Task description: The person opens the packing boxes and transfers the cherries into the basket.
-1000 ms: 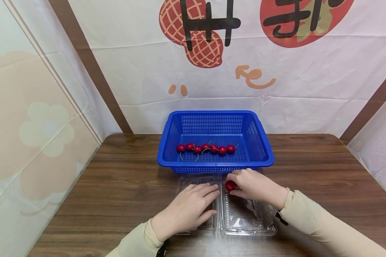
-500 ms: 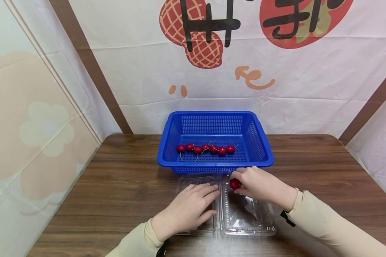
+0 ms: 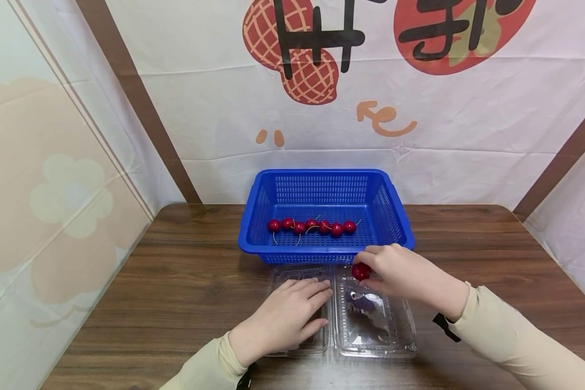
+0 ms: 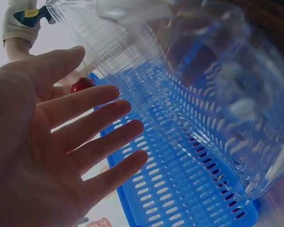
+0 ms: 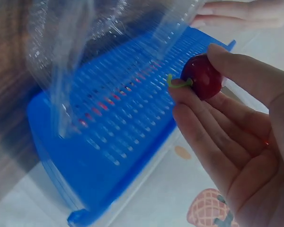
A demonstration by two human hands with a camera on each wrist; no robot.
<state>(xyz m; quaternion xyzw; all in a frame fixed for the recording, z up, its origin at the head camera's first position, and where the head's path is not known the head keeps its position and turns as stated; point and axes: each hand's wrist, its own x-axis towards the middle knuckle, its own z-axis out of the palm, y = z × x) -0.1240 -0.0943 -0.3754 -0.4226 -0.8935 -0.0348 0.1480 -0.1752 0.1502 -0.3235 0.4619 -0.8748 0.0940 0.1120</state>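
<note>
A red cherry [image 5: 202, 77] with a green stem is pinched between the thumb and fingers of my right hand [image 3: 402, 271], over the far end of the clear plastic box's right half [image 3: 370, 325]. My left hand [image 3: 290, 314] lies with straight, spread fingers over the box's left half [image 3: 304, 273]; in the left wrist view its fingers [image 4: 104, 111] hold nothing. Right behind the box stands a blue basket [image 3: 326, 248]. Inside it lies a row of several cherries [image 3: 299, 227] with thin stems.
All of this stands on a brown wooden table [image 3: 200, 281]. A white printed cloth [image 3: 214, 108] hangs behind the table's far edge, and a pale panel [image 3: 53, 216] stands along the left side.
My right hand has moved right and a little away from me, still pinching the cherry, and more of the box's right half shows. The left hand stays in place.
</note>
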